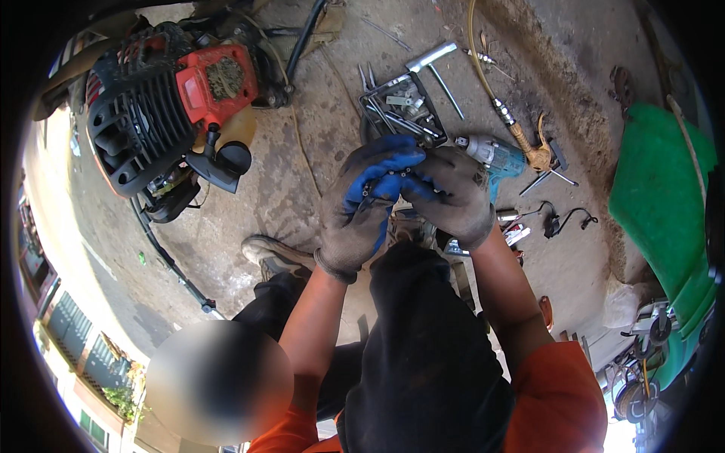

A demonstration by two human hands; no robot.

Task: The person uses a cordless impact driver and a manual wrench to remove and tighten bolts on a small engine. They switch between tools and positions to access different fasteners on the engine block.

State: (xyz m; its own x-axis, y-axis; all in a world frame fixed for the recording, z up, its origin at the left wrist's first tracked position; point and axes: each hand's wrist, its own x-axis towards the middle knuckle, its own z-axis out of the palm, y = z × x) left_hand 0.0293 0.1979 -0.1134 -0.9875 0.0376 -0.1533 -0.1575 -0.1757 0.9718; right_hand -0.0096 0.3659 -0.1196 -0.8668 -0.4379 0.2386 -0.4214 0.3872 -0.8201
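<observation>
My left hand (356,208) and my right hand (449,192), both in grey gloves with blue palms, are raised together in the middle of the view. Their fingers curl around a small dark part (384,183) with small hex heads, mostly hidden, too small to name. Just beyond them lies a black tray (423,113) of sockets and tools. A teal impact driver (504,160) sits right of my right hand, near a brass-coloured air gun (538,151) on a hose. A steel T-wrench (445,83) lies behind the tray.
A red-and-black engine (136,128) with a long shaft (174,268) rests at upper left. A green sheet (653,211) is at right, above metal clutter (642,385). Cables (566,219) lie on the concrete floor (287,189). A person's blurred head (219,381) appears at lower left.
</observation>
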